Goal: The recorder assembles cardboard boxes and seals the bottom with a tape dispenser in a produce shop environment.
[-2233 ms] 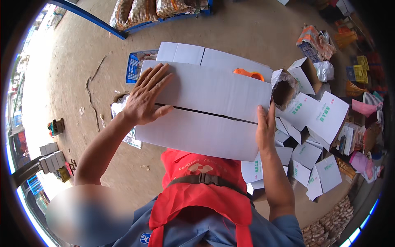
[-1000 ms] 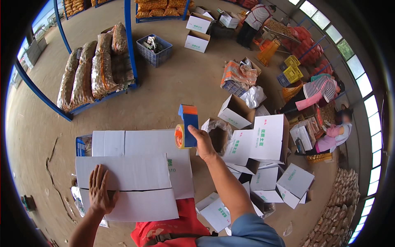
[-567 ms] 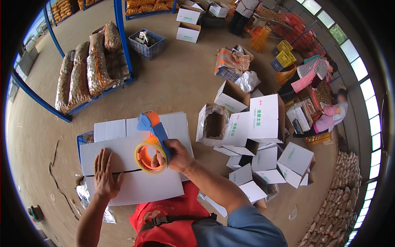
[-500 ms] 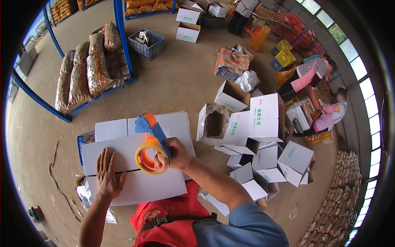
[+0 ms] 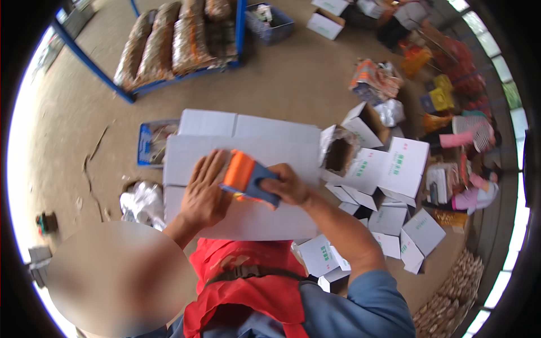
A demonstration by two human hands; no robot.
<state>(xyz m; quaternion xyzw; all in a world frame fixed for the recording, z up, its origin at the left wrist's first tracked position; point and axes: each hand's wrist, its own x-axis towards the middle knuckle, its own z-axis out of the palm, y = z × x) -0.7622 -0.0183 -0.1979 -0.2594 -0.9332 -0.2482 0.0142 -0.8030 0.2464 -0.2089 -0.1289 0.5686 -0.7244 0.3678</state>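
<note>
Tape dispenser (image 5: 247,178), orange and blue, is over the middle of a closed white carton (image 5: 282,222). The right hand (image 5: 286,185) grips its body with the thumb laid along the blue side, apparently for firm steering; contact with the carton cannot be told. The left hand (image 5: 205,191) lies open on the carton's top, left of centre, probably keeping flaps flat and the carton steady. A red apron (image 5: 282,256) is at the carton's near side, where the body may brace it. A blue crate (image 5: 144,147) stands by its far left corner, a silvery plastic bag (image 5: 142,207) to its left. Right of the carton, open boxes (image 5: 403,169) lie heaped, seemingly within reach. Beyond the carton, filled sacks (image 5: 190,36) rest on a blue-framed rack (image 5: 241,28), likely for keeping off the floor.
</note>
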